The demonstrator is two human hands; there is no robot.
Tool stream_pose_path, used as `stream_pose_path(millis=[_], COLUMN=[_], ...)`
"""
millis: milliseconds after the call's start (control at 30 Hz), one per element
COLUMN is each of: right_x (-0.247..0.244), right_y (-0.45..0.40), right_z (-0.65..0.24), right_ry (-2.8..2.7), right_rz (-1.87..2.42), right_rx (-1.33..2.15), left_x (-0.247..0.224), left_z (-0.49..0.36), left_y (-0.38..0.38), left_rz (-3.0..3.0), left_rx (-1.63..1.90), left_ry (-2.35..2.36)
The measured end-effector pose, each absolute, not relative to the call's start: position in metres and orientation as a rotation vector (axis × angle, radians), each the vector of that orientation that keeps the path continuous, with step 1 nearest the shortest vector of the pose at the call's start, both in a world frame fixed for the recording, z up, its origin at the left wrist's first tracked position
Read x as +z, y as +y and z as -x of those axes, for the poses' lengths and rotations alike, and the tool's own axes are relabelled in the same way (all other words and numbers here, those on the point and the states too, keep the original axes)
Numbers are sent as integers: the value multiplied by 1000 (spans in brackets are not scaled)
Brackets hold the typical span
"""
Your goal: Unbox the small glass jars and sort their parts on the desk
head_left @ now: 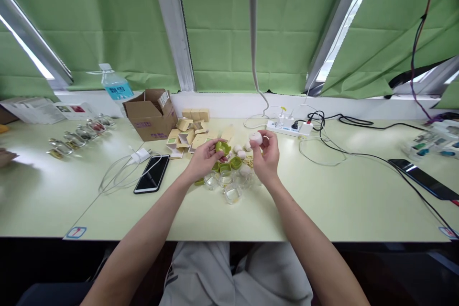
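Note:
My left hand (203,158) is closed on a small green cup-shaped holder (223,147), its fingertips on the rim. In my right hand (267,154), raised a little to the right of it, a pale pinkish-white round piece (255,138) is pinched between thumb and fingers. The two pieces are apart. Beneath and between the hands lie several more green holders (225,167) and several pale round pieces (241,154). Nearer to me are several clear plastic covers (233,193). Small yellowish loops (248,161) lie by my right hand, partly hidden.
Small folded cartons (184,138) and an open cardboard box (151,114) stand behind on the left. A phone (152,174) with a white charger (139,155) lies left. A power strip (289,127) with cables is at the back right; another phone (423,178) lies far right.

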State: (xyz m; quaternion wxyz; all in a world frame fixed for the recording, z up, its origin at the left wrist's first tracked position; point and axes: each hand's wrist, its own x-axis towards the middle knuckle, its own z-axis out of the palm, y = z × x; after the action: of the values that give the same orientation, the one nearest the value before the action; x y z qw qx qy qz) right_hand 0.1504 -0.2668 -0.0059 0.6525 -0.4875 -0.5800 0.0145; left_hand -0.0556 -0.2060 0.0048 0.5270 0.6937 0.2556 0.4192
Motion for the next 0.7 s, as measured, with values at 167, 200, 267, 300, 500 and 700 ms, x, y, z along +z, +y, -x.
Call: stream_pose_path(millis=[167, 200, 267, 300, 500, 700], right_x=[-8, -9, -8, -7, 11, 13], right_y=[-256, -253, -248, -245, -230, -219], right_z=[-176, -177, -177, -175, -170, -183], right_ry=[-1283, -1334, -1493, -1602, -1871, -1951], right_rz=[1234, 1280, 1416, 1511, 1955, 2194], right_rx=[234, 240, 213, 176, -73, -200], left_x=[16, 17, 17, 16, 12, 14], left_z=[66, 67, 68, 69, 72, 73], left_y=[-200, -200, -199, -198, -194, -196], left_rz=[-1599, -1578, -1545, -1537, -1519, -1511], left_rx=[1083, 1100, 1127, 1135, 1122, 1084], left_ry=[617, 617, 609, 599, 564, 546])
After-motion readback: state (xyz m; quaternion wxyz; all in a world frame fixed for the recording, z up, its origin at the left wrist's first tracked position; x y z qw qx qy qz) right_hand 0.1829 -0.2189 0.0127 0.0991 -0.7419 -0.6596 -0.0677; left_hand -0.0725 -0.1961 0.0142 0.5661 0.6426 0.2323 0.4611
